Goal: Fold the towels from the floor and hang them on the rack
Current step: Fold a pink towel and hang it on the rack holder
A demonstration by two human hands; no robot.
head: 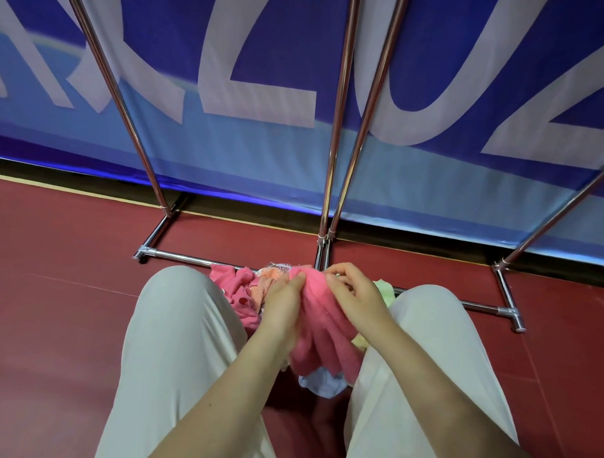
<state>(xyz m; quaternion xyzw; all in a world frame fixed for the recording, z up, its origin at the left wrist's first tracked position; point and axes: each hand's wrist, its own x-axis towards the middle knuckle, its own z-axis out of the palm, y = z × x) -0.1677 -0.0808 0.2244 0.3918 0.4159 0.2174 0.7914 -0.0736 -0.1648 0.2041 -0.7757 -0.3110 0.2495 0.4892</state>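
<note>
**A:** So what's being held here, and where are the towels?

**B:** A pink towel [322, 317] is gripped by both hands, bunched up between the knees of the light trousers [175, 353]. Its top edge is pinched by the left hand [282, 298], fingers curled into the cloth. The same edge is pinched just beside it by the right hand [352, 294], fingertips bent over the fabric. The two hands are close together, not quite touching. The rest of the towel hangs down crumpled below the wrists.

**A:** And the others?

**B:** A heap can be seen on the red floor [57, 323] right behind the held one. A second pink towel [237, 292] is piled at the left, up against the left knee. An orange towel [273, 276] is tucked between that one and the left hand. A pale yellow-green towel [385, 289] is partly hidden behind the right hand. A light blue cloth [321, 385] is seen peeking out under the held towel. How many are in the heap can't be told.

**A:** Rack?

**B:** The chrome rack [335, 149] is stood just beyond the heap, its low base bar [181, 257] running along the floor right behind the towels. Nothing hung on the parts that are seen. A blue banner [254, 76] with big white letters is stretched behind it.
</note>
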